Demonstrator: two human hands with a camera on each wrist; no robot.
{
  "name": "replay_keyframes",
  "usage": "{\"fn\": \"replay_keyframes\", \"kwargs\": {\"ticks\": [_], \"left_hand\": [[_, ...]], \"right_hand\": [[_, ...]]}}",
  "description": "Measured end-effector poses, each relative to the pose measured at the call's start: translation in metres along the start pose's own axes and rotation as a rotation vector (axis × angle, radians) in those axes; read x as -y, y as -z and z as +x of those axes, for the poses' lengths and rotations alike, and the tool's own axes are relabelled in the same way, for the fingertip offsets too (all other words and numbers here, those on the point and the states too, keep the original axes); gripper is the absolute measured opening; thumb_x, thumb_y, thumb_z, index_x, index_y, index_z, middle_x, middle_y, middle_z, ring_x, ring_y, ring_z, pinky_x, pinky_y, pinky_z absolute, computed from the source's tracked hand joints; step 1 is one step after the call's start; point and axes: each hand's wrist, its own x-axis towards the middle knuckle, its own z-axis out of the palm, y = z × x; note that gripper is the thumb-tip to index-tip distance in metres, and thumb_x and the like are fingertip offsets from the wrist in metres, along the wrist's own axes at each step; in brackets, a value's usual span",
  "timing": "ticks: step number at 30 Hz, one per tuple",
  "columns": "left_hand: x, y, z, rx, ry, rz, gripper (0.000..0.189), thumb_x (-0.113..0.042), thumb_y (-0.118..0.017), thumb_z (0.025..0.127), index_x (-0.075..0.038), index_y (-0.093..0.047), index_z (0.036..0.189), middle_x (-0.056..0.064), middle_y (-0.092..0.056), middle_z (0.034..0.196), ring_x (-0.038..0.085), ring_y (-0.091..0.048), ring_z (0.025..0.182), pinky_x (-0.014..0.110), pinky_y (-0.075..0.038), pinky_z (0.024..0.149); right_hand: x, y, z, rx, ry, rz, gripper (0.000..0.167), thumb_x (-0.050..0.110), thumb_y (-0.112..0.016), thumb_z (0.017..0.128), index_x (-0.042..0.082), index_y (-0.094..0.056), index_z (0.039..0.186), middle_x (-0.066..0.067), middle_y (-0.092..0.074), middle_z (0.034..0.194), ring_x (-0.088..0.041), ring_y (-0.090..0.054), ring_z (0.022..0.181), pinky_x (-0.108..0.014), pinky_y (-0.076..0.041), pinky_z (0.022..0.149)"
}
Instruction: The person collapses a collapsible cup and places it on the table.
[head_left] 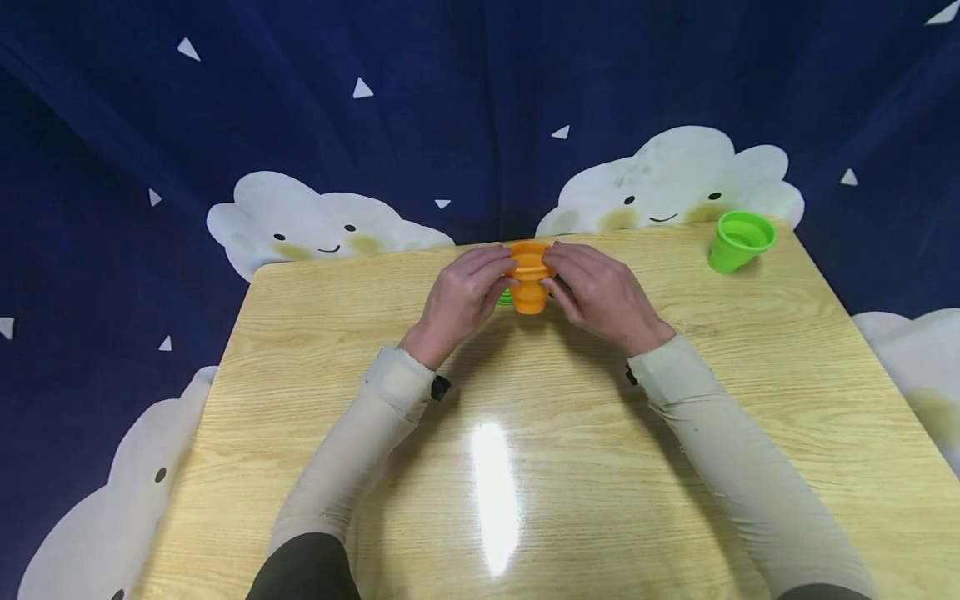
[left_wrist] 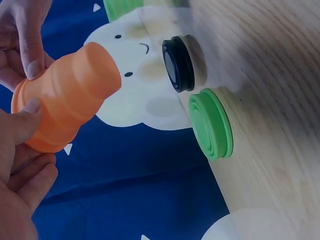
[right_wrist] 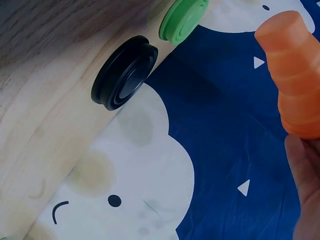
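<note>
left hand (head_left: 471, 287) and right hand (head_left: 600, 292) grip the orange cup (head_left: 529, 292), apparently extended like the green cup (head_left: 737, 247) toward three o'clock; green disc (left_wrist: 212, 125) and black disc (left_wrist: 178, 65) look collapsed.

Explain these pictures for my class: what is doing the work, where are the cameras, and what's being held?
There is no robot here: a person's left hand and right hand together hold an orange collapsible cup near its rim. One picture comes from a head camera looking forward and down; the other two are left-wrist and right-wrist views. On the wood-grain table lie a green ringed disc and a black ringed disc, which look like flattened cups. A green cup stands towards the far right corner. Behind hangs a dark blue cloth printed with clouds.
</note>
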Motion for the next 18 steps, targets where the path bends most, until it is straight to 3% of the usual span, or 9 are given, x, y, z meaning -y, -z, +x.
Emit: {"fn": "replay_keyframes", "kwargs": {"ticks": [8, 14, 18], "left_hand": [[-0.0038, 0.0006, 0.0016, 0.011, -0.014, 0.025, 0.014, -0.005, -0.074, 0.092, 0.004, -0.071, 0.102, 0.018, -0.072, 0.108, 0.031, -0.068, 0.107, 0.033, -0.049, 0.102], [-0.0049, -0.0001, 0.0006, 0.032, -0.006, 0.069, 0.021, -0.011, -0.071, 0.095, 0.004, -0.067, 0.109, 0.017, -0.072, 0.110, 0.030, -0.068, 0.104, 0.033, -0.052, 0.098], [-0.0050, -0.0007, 0.0005, 0.036, -0.003, 0.080, 0.022, -0.010, -0.069, 0.097, 0.006, -0.065, 0.112, 0.017, -0.072, 0.110, 0.030, -0.068, 0.102, 0.034, -0.054, 0.096]], "right_hand": [[0.0033, -0.0004, 0.0015, -0.018, 0.002, -0.052, 0.019, 0.013, -0.064, 0.093, -0.005, -0.065, 0.100, -0.019, -0.071, 0.098, -0.036, -0.070, 0.096, -0.048, -0.059, 0.082], [0.0037, 0.0005, 0.0002, -0.012, -0.006, -0.067, 0.023, 0.015, -0.061, 0.094, -0.006, -0.063, 0.105, -0.021, -0.070, 0.099, -0.035, -0.070, 0.087, -0.047, -0.061, 0.071], [0.0041, 0.0013, 0.0002, 0.003, -0.011, -0.070, 0.026, 0.016, -0.060, 0.098, -0.007, -0.062, 0.109, -0.021, -0.070, 0.101, -0.035, -0.070, 0.088, -0.047, -0.060, 0.072]]}}
